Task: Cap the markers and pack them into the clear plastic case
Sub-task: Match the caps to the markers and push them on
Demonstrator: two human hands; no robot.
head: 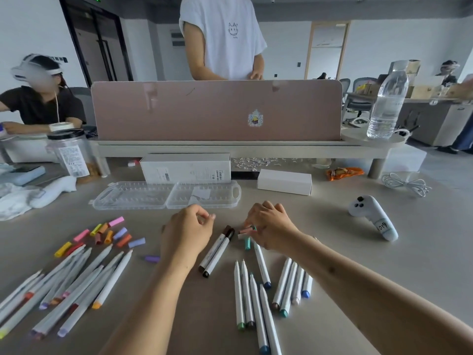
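Right hand point(268, 226) curls down over a small cluster of pink and green caps point(246, 230), fingertips pinching at them; left hand point(188, 231) is drawn into a loose fist, thumb against forefinger, and I cannot tell whether it holds anything.
Between the hands two capped dark markers point(217, 249) lie side by side on the table point(332, 242); the clear plastic case point(166, 196) lies opened flat just beyond the knuckles; uncapped markers point(64, 283) fan out to the left, loose caps point(107, 234) scattered beyond them; more white markers point(256, 298) lie between the forearms; a white controller point(371, 216) rests well off to the right.
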